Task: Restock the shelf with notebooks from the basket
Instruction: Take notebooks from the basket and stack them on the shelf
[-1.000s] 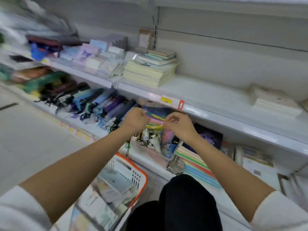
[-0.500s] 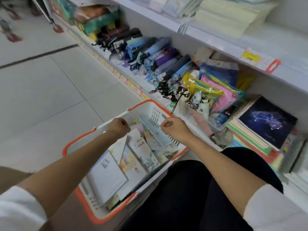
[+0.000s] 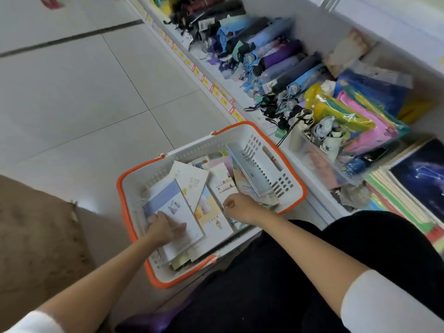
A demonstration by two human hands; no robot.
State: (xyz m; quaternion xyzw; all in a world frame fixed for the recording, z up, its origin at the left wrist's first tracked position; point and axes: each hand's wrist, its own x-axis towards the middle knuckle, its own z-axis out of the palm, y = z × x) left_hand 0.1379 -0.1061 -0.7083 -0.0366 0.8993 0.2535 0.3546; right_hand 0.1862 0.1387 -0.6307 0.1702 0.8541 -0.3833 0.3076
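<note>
- Head view: the white basket [image 3: 192,146] with an orange rim stands on the tiled floor [image 3: 96,92], just below the middle of the picture at 6 o'clock; it touches the front of the low shelf [image 3: 314,25], which runs from 12 to 3 o'clock
- The notebooks [image 3: 192,181] lie loosely overlapped inside the basket; a grey notebook [image 3: 249,174] leans tilted against its wall at the basket's 2 o'clock
- The hands are apart, both inside the basket
- The left hand [image 3: 163,228], at the basket's 8 o'clock, rests on a blue-and-white notebook [image 3: 173,207], thumb stretched out across the cover
- The right hand [image 3: 237,207], at the basket's 4 o'clock, has curled fingers with the tips drawn together over the notebooks; I cannot tell whether they pinch one
- On the shelf: folded umbrellas [image 3: 276,56] at 1 o'clock; coloured plastic pouches [image 3: 355,121] at 2 o'clock; a stack of notebooks topped by a dark starry cover [image 3: 422,179] at 3 o'clock
</note>
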